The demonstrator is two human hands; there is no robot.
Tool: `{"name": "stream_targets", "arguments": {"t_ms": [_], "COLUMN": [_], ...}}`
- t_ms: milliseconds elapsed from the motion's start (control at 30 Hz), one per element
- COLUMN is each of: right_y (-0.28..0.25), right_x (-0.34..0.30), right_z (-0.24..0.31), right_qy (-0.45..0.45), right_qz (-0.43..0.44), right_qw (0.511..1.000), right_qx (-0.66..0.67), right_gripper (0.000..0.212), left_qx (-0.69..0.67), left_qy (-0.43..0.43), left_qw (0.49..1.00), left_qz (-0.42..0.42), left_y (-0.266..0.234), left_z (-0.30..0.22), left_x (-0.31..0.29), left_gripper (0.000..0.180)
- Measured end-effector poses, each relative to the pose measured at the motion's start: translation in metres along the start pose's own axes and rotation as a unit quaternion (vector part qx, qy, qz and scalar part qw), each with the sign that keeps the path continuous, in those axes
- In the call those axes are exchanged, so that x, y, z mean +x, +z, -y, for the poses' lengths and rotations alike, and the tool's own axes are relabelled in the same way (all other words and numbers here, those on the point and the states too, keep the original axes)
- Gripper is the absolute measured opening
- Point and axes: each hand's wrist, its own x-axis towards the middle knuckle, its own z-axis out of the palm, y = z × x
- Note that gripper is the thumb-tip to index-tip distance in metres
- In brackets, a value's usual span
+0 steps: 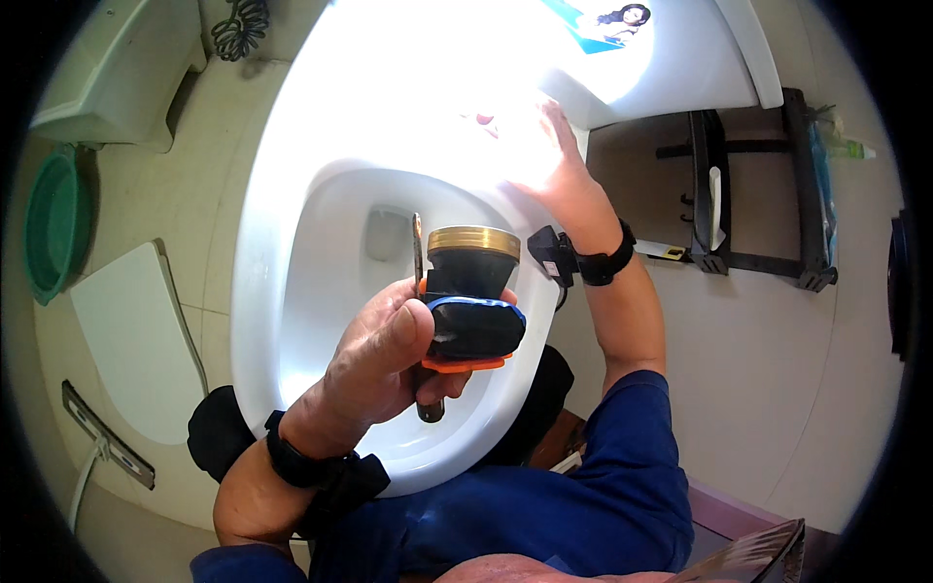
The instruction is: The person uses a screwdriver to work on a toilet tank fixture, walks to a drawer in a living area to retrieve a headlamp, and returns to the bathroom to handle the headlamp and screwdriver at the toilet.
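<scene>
Fingers point(389, 335) gripping headlamp point(471, 291) (lit), above toilet bowl point(292, 291)

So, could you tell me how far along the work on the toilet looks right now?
Done: the seat is up and the bowl is lit. In hand: the left hand grips a lamp with a thin metal tool alongside, while the right hand rests on the rim. Left: nothing yet shows the tool touching the bowl.
</scene>
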Motion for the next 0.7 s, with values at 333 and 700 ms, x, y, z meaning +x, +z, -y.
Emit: {"name": "stream_targets", "arguments": {"t_ms": [333, 700], "right_y": [-0.001, 0.013], "right_x": [0.027, 0.006], "right_z": [-0.014, -0.026], "right_qy": [0.140, -0.153], "right_qz": [0.069, -0.313], "right_qw": [0.984, 0.934], "right_qx": [0.082, -0.083], "right_gripper": [0.028, 0.016], "left_qx": [-0.011, -0.003], "left_qy": [0.006, -0.003], "left_qw": [1.000, 1.000], "left_qz": [0.018, 0.015], "left_y": [-0.003, 0.002], "left_z": [0.004, 0.000], "left_x": [0.001, 0.001], "left_gripper": [0.094, 0.098]}}
